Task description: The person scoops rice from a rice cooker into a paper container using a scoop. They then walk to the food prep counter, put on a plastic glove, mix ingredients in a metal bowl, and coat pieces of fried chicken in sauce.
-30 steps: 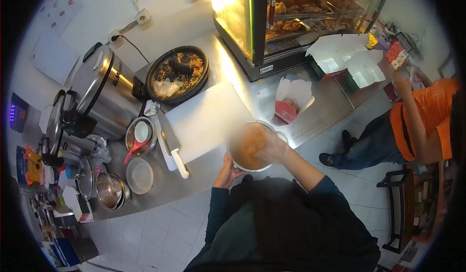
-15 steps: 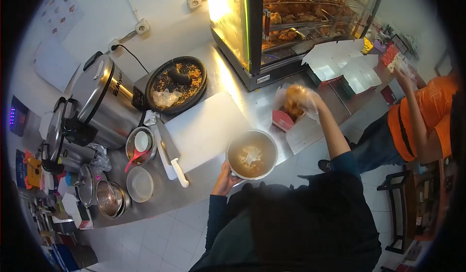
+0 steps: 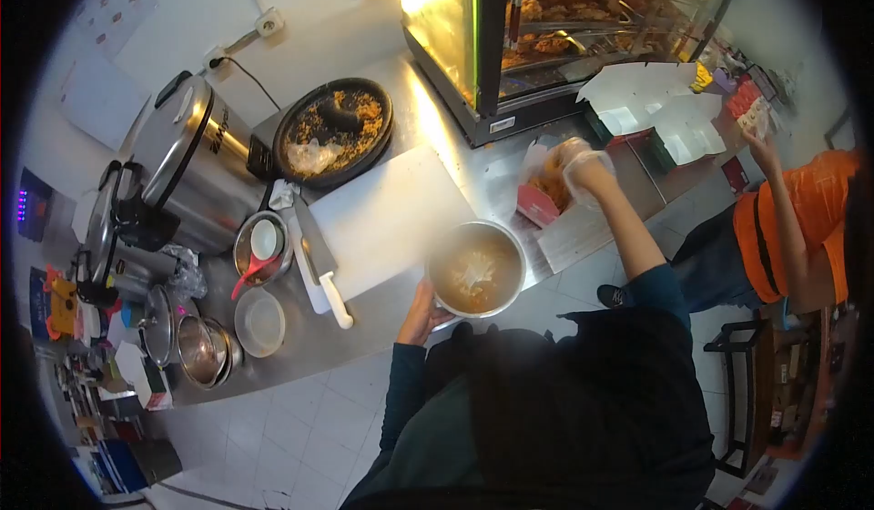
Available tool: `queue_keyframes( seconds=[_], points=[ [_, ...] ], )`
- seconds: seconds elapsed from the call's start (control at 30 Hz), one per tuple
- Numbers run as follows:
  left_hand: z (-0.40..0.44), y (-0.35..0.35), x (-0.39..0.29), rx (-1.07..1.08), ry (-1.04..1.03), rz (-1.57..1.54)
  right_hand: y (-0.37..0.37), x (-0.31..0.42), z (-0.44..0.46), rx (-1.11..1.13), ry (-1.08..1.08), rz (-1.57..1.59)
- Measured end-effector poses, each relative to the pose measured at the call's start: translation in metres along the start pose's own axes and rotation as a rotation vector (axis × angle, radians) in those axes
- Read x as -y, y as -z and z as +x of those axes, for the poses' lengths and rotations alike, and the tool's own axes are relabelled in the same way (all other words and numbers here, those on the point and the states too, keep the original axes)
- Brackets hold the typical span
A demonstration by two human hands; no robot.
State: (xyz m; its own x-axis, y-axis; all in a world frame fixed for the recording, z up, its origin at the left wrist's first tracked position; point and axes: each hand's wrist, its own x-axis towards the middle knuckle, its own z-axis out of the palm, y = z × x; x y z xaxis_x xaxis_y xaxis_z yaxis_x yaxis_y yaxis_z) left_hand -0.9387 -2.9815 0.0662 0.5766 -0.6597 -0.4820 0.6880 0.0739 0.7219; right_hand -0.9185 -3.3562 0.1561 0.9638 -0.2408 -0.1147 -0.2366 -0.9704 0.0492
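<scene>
My left hand (image 3: 422,317) grips the left side of a round metal bowl (image 3: 521,273) at the counter's front edge; a little pale, crumbly food (image 3: 474,272) lies in the bottom. My right hand (image 3: 587,166), in a clear plastic glove, is over a small red-and-white paper box (image 3: 537,206) to the right. Its fingers are closed around brown fried chicken (image 3: 550,185) at the mouth of the box, partly hidden by the glove. Left of the bowl are a white cutting board (image 3: 391,202) and a white-handled knife (image 3: 335,301).
A black mortar (image 3: 387,137) holds orange-brown crumbs and a plastic bag. A lit display case (image 3: 503,126) stands behind, with open boxes (image 3: 678,132) beside it. Rice cooker (image 3: 196,160) and bowls (image 3: 259,322) line the left. A person in orange (image 3: 792,228) stands at right.
My right hand has shifted slightly up and lowered the chicken into the red box. My left hand still holds the bowl. The view has tilted slightly.
</scene>
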Motion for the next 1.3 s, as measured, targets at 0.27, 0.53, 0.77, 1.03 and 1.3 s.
queue_keyframes(
  seconds=[0.27,0.53,0.77,1.03,1.3],
  points=[
    [0.009,-0.023,0.008,-0.112,0.056,0.162,0.063,0.04,-0.052,-0.048,0.329,1.191],
    [0.004,-0.037,0.009,-0.167,-0.064,0.319,-0.005,0.182,-0.071,0.821,0.345,-0.114],
    [0.022,-0.011,0.032,-0.155,-0.489,0.565,-0.047,0.177,-0.093,0.175,0.486,0.159],
    [0.008,-0.044,0.004,-0.204,-0.561,0.74,-0.08,0.191,-0.103,0.022,0.374,0.001],
    [0.015,-0.044,0.023,-0.277,-0.648,0.819,-0.101,0.208,-0.1,0.197,-0.086,0.511]
  ],
)
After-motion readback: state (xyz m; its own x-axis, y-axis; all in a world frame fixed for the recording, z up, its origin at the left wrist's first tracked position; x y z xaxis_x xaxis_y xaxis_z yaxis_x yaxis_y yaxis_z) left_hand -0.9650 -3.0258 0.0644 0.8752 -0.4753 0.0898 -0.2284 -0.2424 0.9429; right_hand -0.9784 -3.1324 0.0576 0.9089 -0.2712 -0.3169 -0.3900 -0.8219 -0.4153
